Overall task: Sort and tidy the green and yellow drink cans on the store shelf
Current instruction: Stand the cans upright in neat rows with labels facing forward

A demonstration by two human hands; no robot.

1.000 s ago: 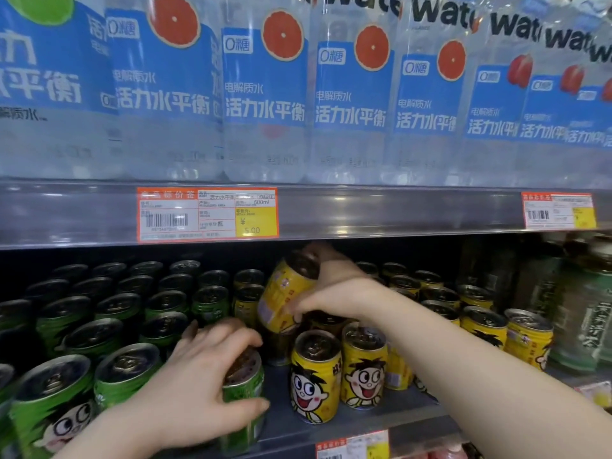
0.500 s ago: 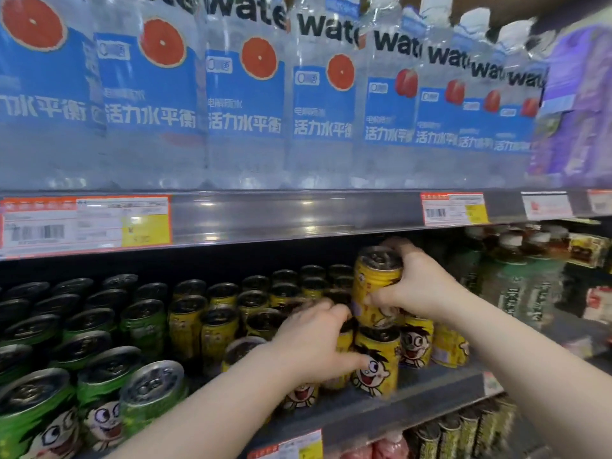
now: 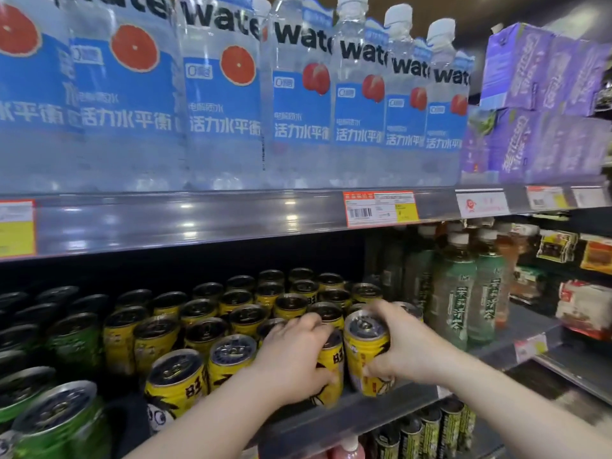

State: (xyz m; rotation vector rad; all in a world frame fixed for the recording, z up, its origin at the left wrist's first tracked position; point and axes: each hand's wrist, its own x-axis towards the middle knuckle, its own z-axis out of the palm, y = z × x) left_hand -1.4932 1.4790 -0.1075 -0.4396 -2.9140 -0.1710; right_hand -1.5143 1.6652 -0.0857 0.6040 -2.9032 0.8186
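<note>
At the far left of the store shelf [image 3: 347,415], round green metal cans [image 3: 56,415] with silver tops stand in rows, and the nearest ones lean toward the camera. Just to their right stand many round yellow metal cans [image 3: 178,379] with black writing and a cartoon face. They fill the middle of the shelf, row behind row, back into the dark.

The left hand [image 3: 294,356] reaches in from below. Its fingers are curled tight around a yellow can in the front row [image 3: 331,359], and that can sits on the shelf near the front edge. Right beside it, touching or almost touching, is another yellow can with a shiny lid [image 3: 366,346]. The right hand [image 3: 407,349] wraps around this one, thumb in front and fingers over the far side. Whether it rests on the shelf is hard to tell.

Further right stand tall green tea bottles [image 3: 460,293] with white caps. Above, big clear water bottles with blue labels [image 3: 222,101] line the upper shelf.
</note>
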